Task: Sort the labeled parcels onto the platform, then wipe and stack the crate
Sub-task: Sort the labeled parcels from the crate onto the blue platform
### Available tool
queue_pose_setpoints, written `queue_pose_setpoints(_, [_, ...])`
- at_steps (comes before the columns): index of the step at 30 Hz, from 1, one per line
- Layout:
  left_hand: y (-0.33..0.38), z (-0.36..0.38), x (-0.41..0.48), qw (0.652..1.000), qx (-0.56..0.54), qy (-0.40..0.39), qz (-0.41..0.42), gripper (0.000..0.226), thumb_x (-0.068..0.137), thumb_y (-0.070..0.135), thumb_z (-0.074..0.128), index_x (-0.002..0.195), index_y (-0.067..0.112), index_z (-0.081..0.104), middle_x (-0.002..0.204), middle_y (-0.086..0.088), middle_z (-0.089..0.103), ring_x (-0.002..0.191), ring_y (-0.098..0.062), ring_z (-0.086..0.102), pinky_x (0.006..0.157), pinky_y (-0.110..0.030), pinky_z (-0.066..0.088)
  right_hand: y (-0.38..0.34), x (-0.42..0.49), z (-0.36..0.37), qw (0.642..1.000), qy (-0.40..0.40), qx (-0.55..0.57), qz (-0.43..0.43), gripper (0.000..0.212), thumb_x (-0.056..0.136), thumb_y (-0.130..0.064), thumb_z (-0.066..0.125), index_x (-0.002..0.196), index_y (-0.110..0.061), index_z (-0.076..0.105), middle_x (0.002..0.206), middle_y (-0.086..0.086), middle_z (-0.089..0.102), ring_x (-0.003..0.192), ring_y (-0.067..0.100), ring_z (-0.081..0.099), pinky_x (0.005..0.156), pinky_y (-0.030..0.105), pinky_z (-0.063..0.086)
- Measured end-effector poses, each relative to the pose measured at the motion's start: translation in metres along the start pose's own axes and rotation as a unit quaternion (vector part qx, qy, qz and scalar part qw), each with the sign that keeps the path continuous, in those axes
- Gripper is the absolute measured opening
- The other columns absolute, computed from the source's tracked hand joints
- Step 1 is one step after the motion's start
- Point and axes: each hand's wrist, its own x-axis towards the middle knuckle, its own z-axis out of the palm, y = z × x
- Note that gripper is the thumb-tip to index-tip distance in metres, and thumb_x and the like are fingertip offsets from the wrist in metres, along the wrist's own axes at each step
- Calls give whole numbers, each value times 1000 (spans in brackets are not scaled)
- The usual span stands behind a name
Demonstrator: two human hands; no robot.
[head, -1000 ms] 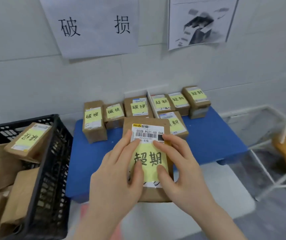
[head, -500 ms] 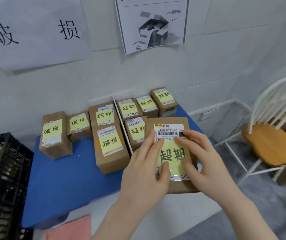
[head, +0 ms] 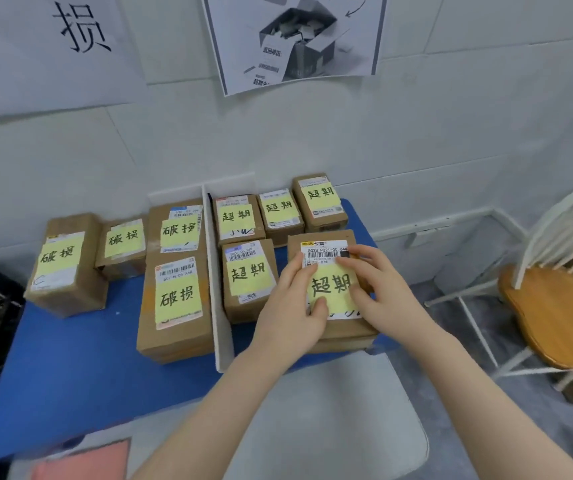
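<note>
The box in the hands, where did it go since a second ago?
The parcel moved right, past the white divider, to the blue platform's right front corner. The left hand and right hand stayed pressed on its label. The other parcels stayed put.

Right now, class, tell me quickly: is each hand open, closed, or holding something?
Left hand: open, fingers lying flat on the parcel.
Right hand: open, fingers resting on the same parcel.
</note>
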Motion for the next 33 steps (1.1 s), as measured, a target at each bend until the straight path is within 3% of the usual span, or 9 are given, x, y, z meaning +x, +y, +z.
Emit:
queue_pose_setpoints(6, [-29, 40, 37, 994, 102, 0, -39, 54, 94, 31, 46, 146, 22, 32, 156, 8, 12, 135, -16, 28, 106, -28, 31, 49, 37, 20, 996, -81, 32, 7, 50, 89, 0, 50, 135, -16, 50, 145, -9, 29, 123, -6, 30, 83, -4, 33])
queue_pose_setpoints(10, [-49, 54, 42, 972, 232, -15, -37, 55, 91, 39, 24, 140, 20, 41, 152, -1, 30, 134, -26, 35, 113, -44, 21, 70, 51, 40, 989, -139, 41, 6, 50, 89, -2, 51, 137, -16, 49, 149, -8, 26, 131, 1, 31, 86, 3, 39])
queue_pose_setpoints(13, [-58, 55, 43, 963, 264, -13, -47, 58, 93, 41, 15, 144, 23, 35, 155, 1, 25, 143, -23, 22, 115, -49, -1, 74, 65, 47, 988, -143, 58, -4, 49, 91, -3, 50, 138, -19, 48, 149, -11, 26, 131, 0, 32, 93, 16, 44])
queue_pose_setpoints(16, [-61, 52, 50, 961, 272, -29, -49, 58, 96, 38, 8, 150, 23, 21, 160, 3, 11, 147, -16, 2, 115, -50, -8, 73, 77, 51, 986, -155, 56, -6, 49, 94, -6, 49, 141, -20, 45, 150, -12, 24, 128, 1, 36, 90, 12, 43])
queue_pose_setpoints(20, [-63, 43, 70, 966, 245, -65, -54, 52, 102, 33, 22, 153, 23, 12, 160, 4, 0, 146, -11, -10, 116, -56, 1, 75, 86, 57, 986, -155, 56, 12, 49, 96, -9, 49, 144, -18, 40, 153, -11, 21, 124, -5, 32, 87, 8, 43])
queue_pose_setpoints(22, [-61, 37, 74, 967, 226, -104, -50, 64, 99, 50, 27, 153, 22, 9, 160, 5, -7, 145, -11, -16, 116, -55, -3, 75, 89, 60, 986, -155, 49, 29, 50, 97, -10, 47, 146, -17, 37, 156, -11, 17, 127, -5, 29, 82, 1, 38])
queue_pose_setpoints(25, [-61, 32, 68, 953, 248, -175, -26, 92, 83, 74, 36, 152, 25, 0, 157, 7, -21, 142, -12, -25, 113, -53, -16, 74, 94, 62, 986, -159, 38, 41, 53, 98, -12, 46, 148, -20, 31, 158, -13, 9, 137, 4, 28, 89, 11, 39])
queue_pose_setpoints(33, [-61, 22, 84, 944, 275, -176, -46, 81, 91, 60, 42, 153, 26, 3, 159, 4, -15, 144, -15, -19, 116, -53, -6, 68, 112, 51, 984, -175, 19, 41, 55, 96, -11, 49, 148, -20, 33, 158, -9, 13, 141, 11, 25, 104, 27, 41])
